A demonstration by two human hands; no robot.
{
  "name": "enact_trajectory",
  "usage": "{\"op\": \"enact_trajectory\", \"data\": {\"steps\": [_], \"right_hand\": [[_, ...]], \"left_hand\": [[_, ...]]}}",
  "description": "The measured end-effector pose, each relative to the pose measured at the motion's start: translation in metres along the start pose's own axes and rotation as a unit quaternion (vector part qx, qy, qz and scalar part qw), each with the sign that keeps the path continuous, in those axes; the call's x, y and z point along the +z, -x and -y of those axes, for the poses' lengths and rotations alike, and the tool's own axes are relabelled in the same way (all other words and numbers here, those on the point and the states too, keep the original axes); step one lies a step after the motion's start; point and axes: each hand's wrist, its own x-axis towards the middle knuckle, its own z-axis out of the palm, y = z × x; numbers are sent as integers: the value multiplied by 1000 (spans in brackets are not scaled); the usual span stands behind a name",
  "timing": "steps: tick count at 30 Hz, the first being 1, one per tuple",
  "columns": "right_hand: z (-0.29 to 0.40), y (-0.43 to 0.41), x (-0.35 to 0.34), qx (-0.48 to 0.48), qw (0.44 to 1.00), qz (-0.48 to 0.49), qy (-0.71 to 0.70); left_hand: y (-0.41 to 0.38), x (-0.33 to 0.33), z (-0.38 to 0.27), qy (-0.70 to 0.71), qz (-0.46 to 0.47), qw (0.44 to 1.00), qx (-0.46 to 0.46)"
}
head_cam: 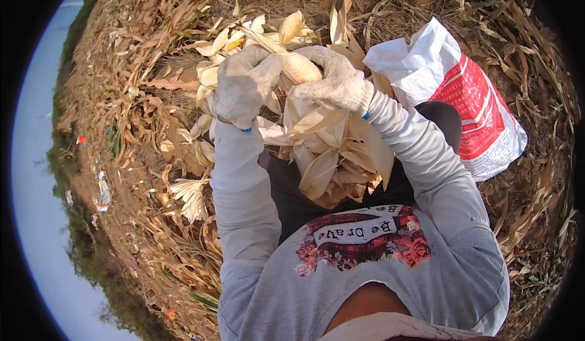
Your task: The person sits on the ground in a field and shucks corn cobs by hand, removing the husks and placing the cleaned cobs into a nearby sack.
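Observation:
An ear of corn (pixel 301 68), pale and partly wrapped in dry husk, lies between my two gloved hands. My right hand (pixel 332 79) is curled around its near end, thumb and fingers on opposite sides. My left hand (pixel 249 84) is closed at the ear's left side on its husk; its fingertips are partly hidden. Both hands wear off-white knit gloves. Loose dry corn husks (pixel 320 172) are heaped below, between my legs. Beyond my left hand, a yellow ear of corn (pixel 235 44) shows among more pale husks.
A white and red woven sack (pixel 475 112) bearing print stands at the right, beside my knee. Dry corn stalks and leaves (pixel 151 195) cover the soil around me. At far left a whitish bag (pixel 103 192) lies on the ground, with shrubs (pixel 91 254) along the field's edge.

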Motion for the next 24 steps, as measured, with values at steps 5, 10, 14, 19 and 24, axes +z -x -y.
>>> {"op": "enact_trajectory", "data": {"steps": [5, 10, 14, 19, 24], "right_hand": [[-5, 2, 6, -65, 989, -54, 118], [4, 3, 7, -33, 988, -74, 128], [-7, 5, 11, -17, 991, -130, -1], [-15, -2, 12, -5, 986, -167, -18], [-36, 4, 11, -72, 974, -200, 77]], "left_hand": [[-5, 10, 10, -218, -78, 968, 92], [-9, 25, 37, -39, -112, 993, 18], [-7, 38, 33, 284, -100, 953, -32], [-6, 59, 36, 495, -107, 861, -58], [6, 74, 52, 248, -105, 963, -6]]}}
